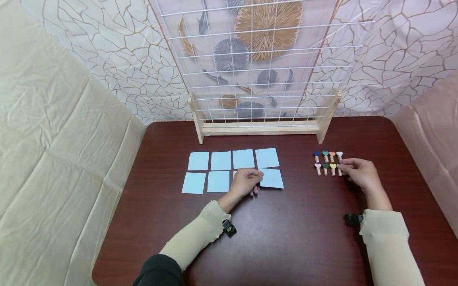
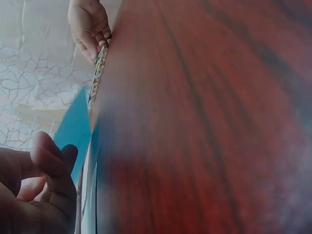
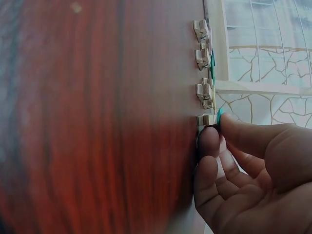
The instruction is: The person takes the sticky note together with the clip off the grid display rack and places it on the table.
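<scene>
My left hand (image 1: 245, 183) pinches the left edge of a light-blue paper square (image 1: 272, 178), the right one in the front row. In the left wrist view this paper (image 2: 73, 129) is tilted up from the table between thumb and fingers. On the right, my right hand (image 1: 363, 174) pinches a small wooden clothespin (image 3: 208, 120) with a green heart, at the right end of the front row of clothespins. Other clothespins (image 1: 325, 157) with coloured hearts lie beside it in two rows. Another blue square in the front row is mostly hidden behind my left hand.
Several more blue paper squares (image 1: 221, 161) lie in two rows on the dark red-brown table (image 1: 286, 230). A white wire grid in a wooden stand (image 1: 261, 129) rises at the back edge. Pale cloth (image 1: 71, 159) hangs at both sides.
</scene>
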